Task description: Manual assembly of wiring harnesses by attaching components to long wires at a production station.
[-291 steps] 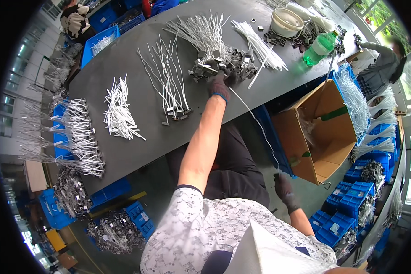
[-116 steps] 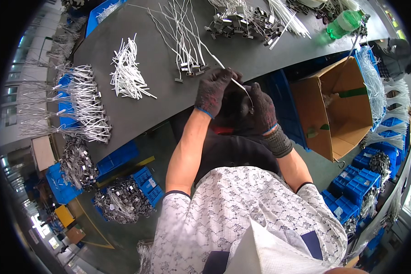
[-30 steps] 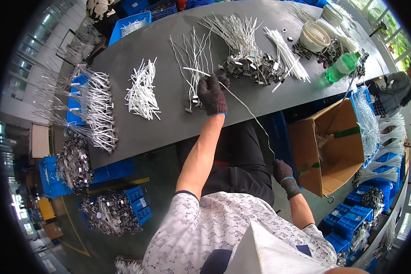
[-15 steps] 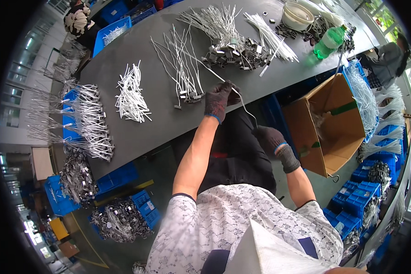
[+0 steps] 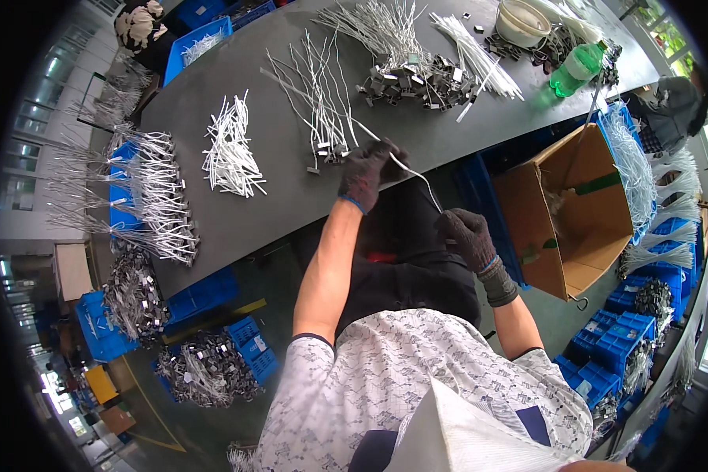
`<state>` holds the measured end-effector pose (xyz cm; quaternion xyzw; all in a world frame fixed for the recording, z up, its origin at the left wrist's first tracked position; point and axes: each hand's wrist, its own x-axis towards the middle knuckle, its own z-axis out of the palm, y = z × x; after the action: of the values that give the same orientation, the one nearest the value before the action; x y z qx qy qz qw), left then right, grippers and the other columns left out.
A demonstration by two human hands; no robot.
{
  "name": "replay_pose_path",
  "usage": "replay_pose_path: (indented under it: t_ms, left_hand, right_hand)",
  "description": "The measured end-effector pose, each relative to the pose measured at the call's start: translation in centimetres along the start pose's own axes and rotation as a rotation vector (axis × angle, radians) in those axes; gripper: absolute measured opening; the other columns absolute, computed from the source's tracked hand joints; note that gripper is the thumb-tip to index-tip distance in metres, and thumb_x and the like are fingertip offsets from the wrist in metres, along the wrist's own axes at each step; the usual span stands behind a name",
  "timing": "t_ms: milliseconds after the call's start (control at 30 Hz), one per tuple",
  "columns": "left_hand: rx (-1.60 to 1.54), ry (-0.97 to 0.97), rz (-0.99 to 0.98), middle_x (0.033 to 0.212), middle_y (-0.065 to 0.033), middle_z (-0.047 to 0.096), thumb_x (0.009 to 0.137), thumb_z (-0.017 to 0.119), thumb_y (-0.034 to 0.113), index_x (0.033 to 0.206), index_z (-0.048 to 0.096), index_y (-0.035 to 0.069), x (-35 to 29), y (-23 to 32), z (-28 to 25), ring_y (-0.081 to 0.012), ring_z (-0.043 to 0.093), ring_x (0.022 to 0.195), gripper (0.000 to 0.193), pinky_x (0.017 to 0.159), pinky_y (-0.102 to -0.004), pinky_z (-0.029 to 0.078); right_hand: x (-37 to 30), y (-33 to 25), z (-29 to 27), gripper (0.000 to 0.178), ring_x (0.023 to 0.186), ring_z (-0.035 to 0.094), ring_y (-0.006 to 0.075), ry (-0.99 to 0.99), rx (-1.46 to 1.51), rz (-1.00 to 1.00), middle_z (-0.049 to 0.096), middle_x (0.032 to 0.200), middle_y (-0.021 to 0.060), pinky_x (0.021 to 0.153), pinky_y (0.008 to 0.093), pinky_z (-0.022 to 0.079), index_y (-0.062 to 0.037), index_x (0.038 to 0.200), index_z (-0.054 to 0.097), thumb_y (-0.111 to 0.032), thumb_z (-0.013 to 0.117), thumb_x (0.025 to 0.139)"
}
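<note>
Both my hands wear dark knitted gloves. My left hand (image 5: 366, 173) is at the table's front edge, its fingers closed round a thin white wire (image 5: 419, 175). A pale straight length of it sticks out past those fingers over the table. Off the edge, lower and to the right, my right hand (image 5: 470, 237) grips the wire's other end, which its fingers hide. Between the hands the wire sags in a slight curve. Just beyond my left hand lies a loose bunch of wires with small metal-cased parts (image 5: 332, 149) at their near ends.
On the grey table (image 5: 204, 228) lie a pile of short white tubes (image 5: 234, 149), a heap of metal-cased parts (image 5: 417, 82), long white tubes (image 5: 480, 59), a green bottle (image 5: 578, 69) and a white tub (image 5: 521, 23). An open cardboard box (image 5: 527, 208) stands right of my right hand.
My left hand has moved slightly left and its grip has turned a little. The right hand has shifted slightly right, still on the wire. The whole view has moved a little.
</note>
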<state>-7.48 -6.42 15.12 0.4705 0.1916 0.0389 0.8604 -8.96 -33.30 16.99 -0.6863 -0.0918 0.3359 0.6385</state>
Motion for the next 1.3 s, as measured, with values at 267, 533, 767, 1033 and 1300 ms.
replay_pose_path:
  t_ms: [267,533,767,1033,1300]
  left_hand:
    - [-0.325,-0.177,0.114,0.102,-0.0136,0.074,0.100,0.065,0.024,0.102,0.068,0.006,-0.9,-1.6,0.9,-0.0295,0.073,0.093,0.018,0.083,-0.0470,0.063]
    - [-0.174,-0.040,0.067,0.091,-0.0121,0.073,0.098,0.068,0.023,0.104,0.067,0.005,-1.2,-0.9,2.7,-0.0284,0.072,0.082,0.019,0.075,-0.0438,0.061]
    - [-0.238,-0.104,0.105,0.085,-0.0108,0.072,0.095,0.072,0.024,0.109,0.067,0.005,-1.5,-1.5,2.2,-0.0272,0.071,0.073,0.024,0.068,-0.0421,0.060]
    - [-0.163,-0.196,0.057,0.091,-0.0105,0.073,0.097,0.069,0.025,0.109,0.070,0.005,-1.8,0.5,1.5,-0.0270,0.073,0.082,0.023,0.074,-0.0415,0.062]
    - [-0.225,-0.161,0.131,0.093,-0.0128,0.072,0.097,0.069,0.030,0.103,0.069,0.005,-2.0,0.5,0.5,-0.0274,0.073,0.084,0.025,0.077,-0.0437,0.062]
  right_hand:
    - [2.4,-0.5,0.3,0.028,0.078,0.065,0.0162,-0.184,-0.443,-0.745,0.065,0.092,0.0080,0.067,0.0292,0.052,0.0025,0.108,0.063,0.003,0.068,0.080]
    - [2.5,-1.4,2.4,0.026,0.077,0.064,0.0141,-0.115,-0.293,-0.721,0.065,0.090,0.0051,0.068,0.0284,0.052,-0.0010,0.113,0.066,-0.005,0.067,0.087]
    - [1.6,-3.0,2.1,0.034,0.078,0.062,0.0073,-0.064,-0.031,-0.065,0.065,0.084,-0.0009,0.067,0.0248,0.052,-0.0053,0.105,0.071,-0.038,0.060,0.101]
    - [1.1,-3.3,1.4,0.035,0.078,0.063,0.0087,-0.141,-0.015,-0.037,0.065,0.083,-0.0011,0.067,0.0248,0.052,-0.0056,0.096,0.069,-0.040,0.061,0.100]
    - [0.4,-2.4,1.4,0.037,0.074,0.060,0.0069,-0.129,-0.020,-0.028,0.064,0.081,-0.0017,0.062,0.0250,0.049,-0.0065,0.089,0.068,-0.041,0.062,0.099]
